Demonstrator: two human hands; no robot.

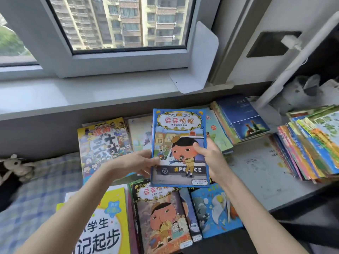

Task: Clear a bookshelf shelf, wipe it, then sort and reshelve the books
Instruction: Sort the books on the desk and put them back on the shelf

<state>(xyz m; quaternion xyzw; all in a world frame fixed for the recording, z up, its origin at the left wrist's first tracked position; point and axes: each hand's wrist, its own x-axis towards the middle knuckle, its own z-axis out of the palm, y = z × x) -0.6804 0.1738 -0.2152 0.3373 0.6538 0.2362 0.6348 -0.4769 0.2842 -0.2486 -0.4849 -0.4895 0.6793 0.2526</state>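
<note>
I hold a blue-bordered picture book (178, 136) with a police car on its cover upright over the piles. My left hand (141, 165) grips its left edge, thumb on the cover. My right hand (211, 156) grips its right edge, thumb on the cover too. Under it lies a second book of the same series with a black border (161, 219). A yellow workbook (108, 226) lies at the lower left, a crowded comic book (104, 143) behind it, and a blue bird book (214, 209) to the right.
A dark blue book (242, 118) tops a slanted stack at the back right. A tall fanned pile of thin books (311, 147) sits on the grey desk (256, 171). A white bookend (198, 57) stands on the windowsill (73, 94). A plush toy (14, 167) lies on checked bedding at left.
</note>
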